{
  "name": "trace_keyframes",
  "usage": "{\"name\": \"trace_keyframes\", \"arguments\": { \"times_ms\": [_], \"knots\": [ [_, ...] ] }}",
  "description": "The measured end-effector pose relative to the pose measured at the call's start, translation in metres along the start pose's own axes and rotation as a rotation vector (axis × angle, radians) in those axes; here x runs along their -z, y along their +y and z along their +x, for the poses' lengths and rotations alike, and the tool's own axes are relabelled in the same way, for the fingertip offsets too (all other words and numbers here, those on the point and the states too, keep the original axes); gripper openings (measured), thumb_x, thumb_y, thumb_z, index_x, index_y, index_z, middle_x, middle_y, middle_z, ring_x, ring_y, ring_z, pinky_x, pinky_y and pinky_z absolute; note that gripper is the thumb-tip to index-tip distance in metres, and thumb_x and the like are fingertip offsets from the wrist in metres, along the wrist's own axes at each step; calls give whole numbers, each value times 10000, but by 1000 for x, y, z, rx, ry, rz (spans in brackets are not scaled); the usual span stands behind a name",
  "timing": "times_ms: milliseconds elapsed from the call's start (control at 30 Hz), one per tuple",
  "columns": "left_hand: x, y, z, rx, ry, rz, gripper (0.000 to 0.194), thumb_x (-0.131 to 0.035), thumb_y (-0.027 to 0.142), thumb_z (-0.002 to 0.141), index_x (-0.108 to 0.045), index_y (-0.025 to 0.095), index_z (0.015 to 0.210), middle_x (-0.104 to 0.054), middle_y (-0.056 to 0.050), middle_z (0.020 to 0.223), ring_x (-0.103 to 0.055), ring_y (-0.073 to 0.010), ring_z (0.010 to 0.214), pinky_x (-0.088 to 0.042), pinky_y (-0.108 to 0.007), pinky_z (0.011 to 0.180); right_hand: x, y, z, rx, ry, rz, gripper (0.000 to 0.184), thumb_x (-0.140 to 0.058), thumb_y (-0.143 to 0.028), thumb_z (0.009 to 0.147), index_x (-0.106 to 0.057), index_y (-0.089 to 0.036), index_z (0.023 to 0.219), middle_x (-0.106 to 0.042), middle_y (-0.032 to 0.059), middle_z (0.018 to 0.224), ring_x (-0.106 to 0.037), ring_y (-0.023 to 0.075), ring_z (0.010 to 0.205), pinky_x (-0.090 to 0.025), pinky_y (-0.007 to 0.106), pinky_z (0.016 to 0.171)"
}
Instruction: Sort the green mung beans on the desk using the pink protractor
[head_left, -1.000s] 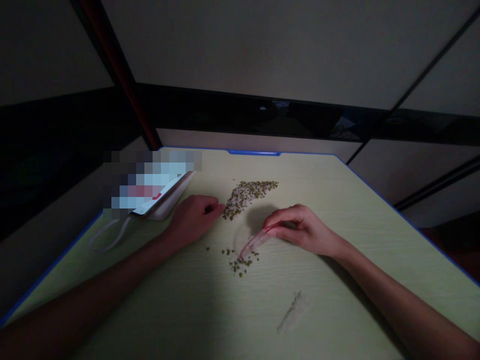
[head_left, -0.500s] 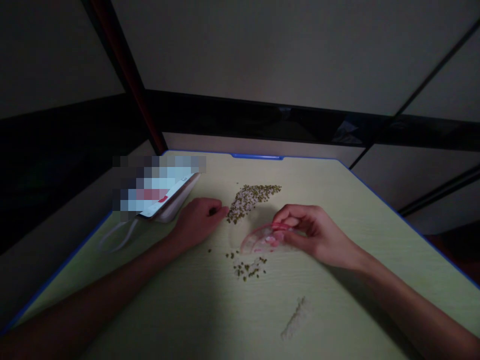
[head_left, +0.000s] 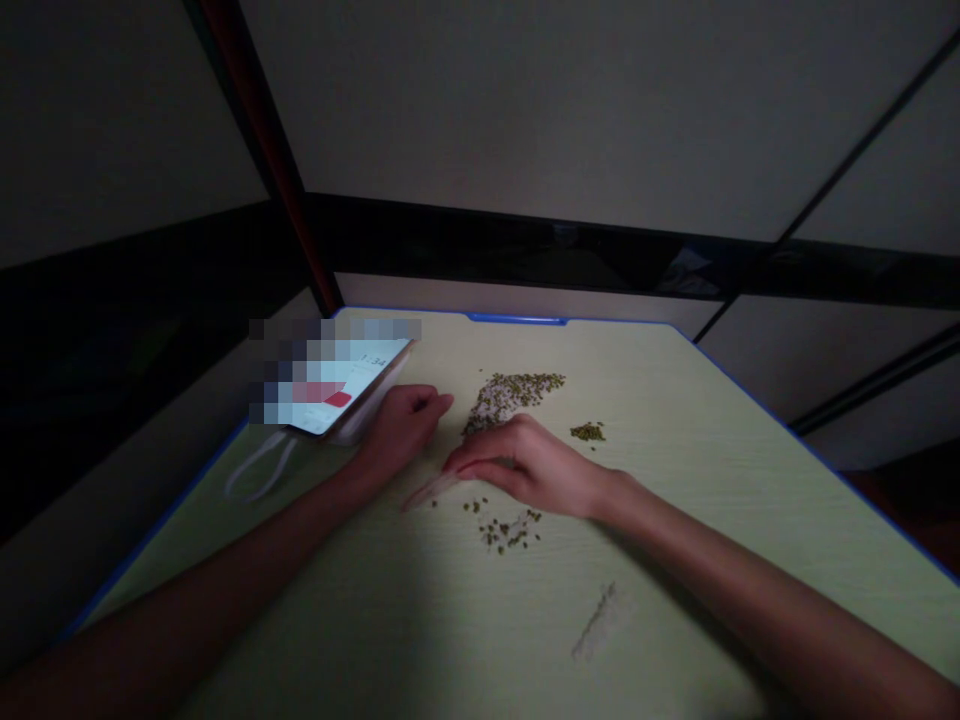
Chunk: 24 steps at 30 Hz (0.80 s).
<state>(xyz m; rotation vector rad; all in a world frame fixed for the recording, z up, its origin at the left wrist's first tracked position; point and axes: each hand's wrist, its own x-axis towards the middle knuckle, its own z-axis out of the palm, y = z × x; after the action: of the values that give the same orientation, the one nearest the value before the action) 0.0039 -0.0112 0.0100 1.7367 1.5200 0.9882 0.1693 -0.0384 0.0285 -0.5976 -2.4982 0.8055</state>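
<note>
My right hand (head_left: 529, 465) pinches a thin clear plastic piece with a reddish edge (head_left: 431, 488), held tilted low over the table. Under and behind that hand lies a mixed patch of small green beans and pale grains (head_left: 517, 390); its near end is partly hidden. A smaller scatter of green beans and pale grains (head_left: 510, 530) is just in front of the hand. To the hand's right sits a small heap of green beans (head_left: 589, 432). My left hand (head_left: 409, 415) rests on the table with fingers curled closed beside the phone; whatever they hold, if anything, is hidden.
A lit phone (head_left: 345, 390) leans on a white support with a strap loop (head_left: 259, 470) at the left. A thin line of pale grains (head_left: 596, 620) lies near the front. The pale table (head_left: 712, 520) has a blue edge; cabinet panels (head_left: 525, 120) stand behind it.
My right hand has moved left with the plastic piece, which has turned nearly edge-on. The bean heap on the right now shows. My left hand stays curled near the phone; the view has shifted slightly.
</note>
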Motion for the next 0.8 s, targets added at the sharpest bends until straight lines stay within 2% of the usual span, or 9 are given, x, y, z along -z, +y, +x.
{"name": "trace_keyframes", "arguments": {
  "times_ms": [200,533,600,700,767,800],
  "knots": [
    [0,3,-1,-14,-21,40,341,-456,293,701,-326,193,403,-318,68,372,-321,-84,413,-254,-243,454,6,3,-18,-28,-16,81,230,-461,-235,857,-658,-132,916,-677,70,876,-623,116,805,-468,213,719],
    [0,3,-2,15,-48,104,340,-435,297,721,-323,194,416,-317,69,375,-312,-85,409,-246,-244,459,24,1,-48,-124,-13,144,190,-504,-182,823,-676,-154,898,-685,60,883,-625,138,835,-475,246,750],
    [0,3,-2,13,-53,106,339,-433,300,721,-321,195,418,-316,69,376,-316,-85,412,-249,-244,464,27,-4,-51,-159,42,123,178,-518,-190,812,-677,-139,874,-686,64,856,-627,139,792,-473,246,719],
    [0,2,-2,2,-54,111,343,-431,306,721,-312,197,418,-311,69,376,-311,-85,412,-247,-246,467,22,-18,-48,-280,202,131,142,-536,-199,787,-658,-128,802,-673,48,753,-609,123,676,-460,229,608],
    [0,2,-2,-5,-53,106,339,-425,304,719,-308,198,420,-312,69,378,-311,-85,415,-247,-246,469,10,-29,-42,-408,277,274,115,-519,-168,768,-615,-122,723,-634,31,651,-571,105,576,-421,201,488],
    [0,3,-2,-9,-51,102,336,-422,302,718,-306,199,420,-312,68,379,-312,-86,418,-248,-246,470,2,-34,-38,-462,282,387,96,-507,-142,754,-584,-123,701,-617,22,620,-560,98,550,-416,196,477]
  ]
}}
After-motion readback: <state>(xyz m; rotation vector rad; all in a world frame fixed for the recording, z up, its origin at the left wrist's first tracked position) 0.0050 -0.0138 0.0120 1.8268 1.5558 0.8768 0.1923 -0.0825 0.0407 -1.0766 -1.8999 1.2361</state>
